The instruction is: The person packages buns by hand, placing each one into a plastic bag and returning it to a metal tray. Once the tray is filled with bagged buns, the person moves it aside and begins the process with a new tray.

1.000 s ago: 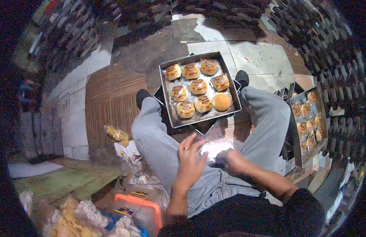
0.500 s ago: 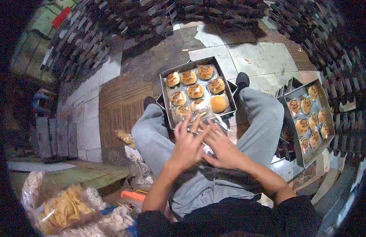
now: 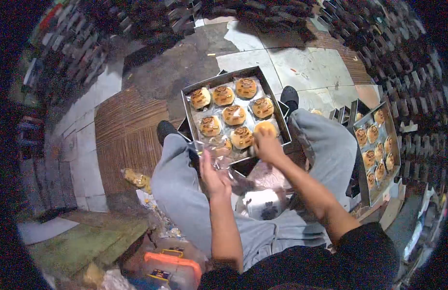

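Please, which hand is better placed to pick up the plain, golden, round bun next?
Probably the right hand: it is at the plain golden bun. The left hand is farther away and seems to hold a thin, clear plastic wrapper.

right fingers (image 3: 263, 138) blurred | plain bun (image 3: 266, 125) partly hidden | orange-rimmed box (image 3: 171, 259) cut off below

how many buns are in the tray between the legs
9 buns: three in the far row of the tray, three in the middle, three in the near row, where the right hand partly covers one and clear plastic by the left hand overlaps another.
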`<state>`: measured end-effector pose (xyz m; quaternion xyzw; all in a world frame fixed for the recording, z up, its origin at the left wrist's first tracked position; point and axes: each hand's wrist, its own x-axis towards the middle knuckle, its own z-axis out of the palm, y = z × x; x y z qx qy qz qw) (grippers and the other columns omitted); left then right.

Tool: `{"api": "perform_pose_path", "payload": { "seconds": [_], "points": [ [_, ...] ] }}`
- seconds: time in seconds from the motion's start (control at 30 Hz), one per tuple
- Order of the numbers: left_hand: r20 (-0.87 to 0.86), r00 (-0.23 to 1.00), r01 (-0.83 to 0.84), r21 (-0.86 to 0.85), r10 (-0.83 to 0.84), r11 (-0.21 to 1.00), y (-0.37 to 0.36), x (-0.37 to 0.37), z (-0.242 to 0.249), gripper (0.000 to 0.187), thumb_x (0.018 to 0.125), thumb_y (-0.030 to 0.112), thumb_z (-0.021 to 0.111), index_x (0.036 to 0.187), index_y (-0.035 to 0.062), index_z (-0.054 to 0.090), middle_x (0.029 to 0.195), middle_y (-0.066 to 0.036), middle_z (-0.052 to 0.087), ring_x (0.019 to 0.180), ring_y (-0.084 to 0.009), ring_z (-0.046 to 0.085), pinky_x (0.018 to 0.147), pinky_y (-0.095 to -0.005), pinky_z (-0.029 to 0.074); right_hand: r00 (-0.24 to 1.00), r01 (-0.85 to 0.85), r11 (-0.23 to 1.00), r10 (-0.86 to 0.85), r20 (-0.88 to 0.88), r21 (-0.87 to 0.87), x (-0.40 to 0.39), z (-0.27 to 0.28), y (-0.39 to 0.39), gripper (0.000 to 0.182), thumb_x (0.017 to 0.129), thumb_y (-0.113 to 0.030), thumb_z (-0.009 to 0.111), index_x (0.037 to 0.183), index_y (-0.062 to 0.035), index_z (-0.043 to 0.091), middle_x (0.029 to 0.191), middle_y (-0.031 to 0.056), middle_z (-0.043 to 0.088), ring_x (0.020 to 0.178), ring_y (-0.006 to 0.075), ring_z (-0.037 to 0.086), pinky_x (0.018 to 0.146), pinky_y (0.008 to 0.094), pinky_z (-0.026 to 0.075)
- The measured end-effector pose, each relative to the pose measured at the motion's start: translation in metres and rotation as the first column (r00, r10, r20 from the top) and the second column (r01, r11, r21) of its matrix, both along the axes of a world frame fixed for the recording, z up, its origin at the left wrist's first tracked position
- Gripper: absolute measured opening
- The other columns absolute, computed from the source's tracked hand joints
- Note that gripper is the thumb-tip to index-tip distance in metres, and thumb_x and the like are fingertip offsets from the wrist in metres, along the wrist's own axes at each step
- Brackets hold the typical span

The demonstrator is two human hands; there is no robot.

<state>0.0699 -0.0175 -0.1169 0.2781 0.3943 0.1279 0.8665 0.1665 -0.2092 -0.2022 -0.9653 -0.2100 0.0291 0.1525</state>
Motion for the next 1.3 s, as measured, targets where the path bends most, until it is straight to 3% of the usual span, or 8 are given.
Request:
{"api": "perform_pose_path", "payload": {
  "seconds": [0.27, 0.4, 0.53, 0.67, 0.73, 0.8, 0.97, 1.3],
  "points": [
    [0.309, 0.95, 0.084, -0.156, -0.032, 0.984, 0.013, -0.002, 0.055, 0.051, 0.104, 0.025, 0.049, 0.149, 0.0049, 0.039, 0.137, -0.017, 0.056, 0.122, -0.0422, 0.06, 0.09, -0.0502, 0.058, 0.905, -0.157, 0.916, -0.016, -0.426, -0.369, 0.093, -0.039, -0.013, 0.041, 0.096, -0.037, 0.058, 0.132, -0.0181, 0.058, 0.124, 0.0191, 0.059, 0.117, 0.0419, 0.058, 0.093, 0.0533, 0.051],
    [0.387, 0.922, 0.089, -0.2, -0.005, 0.976, 0.014, -0.005, 0.061, 0.047, 0.104, 0.027, 0.049, 0.146, 0.0066, 0.042, 0.136, -0.018, 0.057, 0.124, -0.0447, 0.058, 0.095, -0.0561, 0.055, 0.966, -0.257, 0.906, 0.249, -0.067, -0.335, 0.069, -0.026, -0.047, 0.042, 0.09, -0.035, 0.065, 0.12, -0.0064, 0.059, 0.115, 0.0217, 0.064, 0.105, 0.0436, 0.067, 0.087, 0.0551, 0.054],
    [0.467, 0.884, 0.136, -0.202, -0.027, 0.97, 0.013, -0.007, 0.059, 0.046, 0.104, 0.029, 0.049, 0.145, 0.0088, 0.044, 0.133, -0.018, 0.061, 0.123, -0.0432, 0.059, 0.095, -0.0553, 0.055, 0.893, -0.137, 0.984, 0.172, -0.416, 0.112, 0.044, 0.043, -0.079, 0.065, 0.086, -0.035, 0.078, 0.134, -0.003, 0.048, 0.118, 0.0212, 0.069, 0.096, 0.0416, 0.071, 0.083, 0.0513, 0.057],
    [0.341, 0.94, 0.019, 0.015, -0.023, 1.0, 0.019, -0.016, 0.047, 0.049, 0.103, 0.036, 0.05, 0.145, 0.0113, 0.047, 0.13, -0.02, 0.061, 0.124, -0.043, 0.059, 0.095, -0.0582, 0.055, 0.521, 0.591, 0.435, 0.436, -0.733, 0.679, -0.051, 0.16, -0.076, 0.07, 0.086, -0.017, 0.08, 0.142, 0.0009, 0.041, 0.116, 0.0173, 0.068, 0.095, 0.0236, 0.072, 0.076, 0.0324, 0.061],
    [0.333, 0.943, -0.009, 0.048, -0.007, 0.999, 0.017, -0.019, 0.053, 0.046, 0.102, 0.036, 0.054, 0.142, 0.0143, 0.049, 0.127, -0.02, 0.062, 0.121, -0.0434, 0.061, 0.094, -0.0592, 0.055, 0.393, 0.536, 0.512, 0.552, -0.735, 0.671, -0.083, 0.199, -0.056, 0.067, 0.085, -0.012, 0.081, 0.14, -0.0001, 0.046, 0.119, 0.013, 0.067, 0.099, 0.0207, 0.07, 0.078, 0.0316, 0.06],
    [0.337, 0.941, 0.018, 0.051, -0.034, 0.999, 0.013, -0.021, 0.069, 0.047, 0.101, 0.036, 0.056, 0.143, 0.0164, 0.048, 0.126, -0.019, 0.063, 0.118, -0.0437, 0.062, 0.094, -0.061, 0.054, 0.648, 0.266, 0.462, 0.564, -0.512, 0.846, -0.099, 0.206, -0.034, 0.062, 0.081, -0.005, 0.082, 0.134, 0.0027, 0.052, 0.118, 0.0092, 0.067, 0.111, 0.0166, 0.063, 0.091, 0.0332, 0.056],
    [0.444, 0.887, 0.189, -0.106, -0.123, 0.976, 0.01, -0.029, 0.088, 0.043, 0.102, 0.038, 0.052, 0.138, 0.014, 0.05, 0.13, -0.015, 0.062, 0.11, -0.0357, 0.066, 0.092, -0.055, 0.056, 0.813, -0.483, 0.593, 0.577, 0.078, 0.644, -0.123, 0.219, 0.026, 0.062, 0.09, -0.008, 0.069, 0.146, -0.002, 0.043, 0.15, 0.0247, 0.042, 0.142, 0.0438, 0.038, 0.118, 0.047, 0.035],
    [0.313, 0.949, -0.048, 0.238, -0.03, 0.97, -0.057, -0.02, 0.058, 0.043, 0.102, 0.026, 0.057, 0.138, 0.0027, 0.05, 0.127, -0.011, 0.06, 0.117, -0.0195, 0.058, 0.099, -0.032, 0.047, 0.868, -0.394, 0.719, 0.496, -0.026, 0.573, -0.086, 0.189, 0.046, 0.067, 0.091, -0.002, 0.056, 0.153, -0.0012, 0.032, 0.162, 0.0303, 0.02, 0.151, 0.0477, 0.017, 0.124, 0.0479, 0.018]
  ]
}}
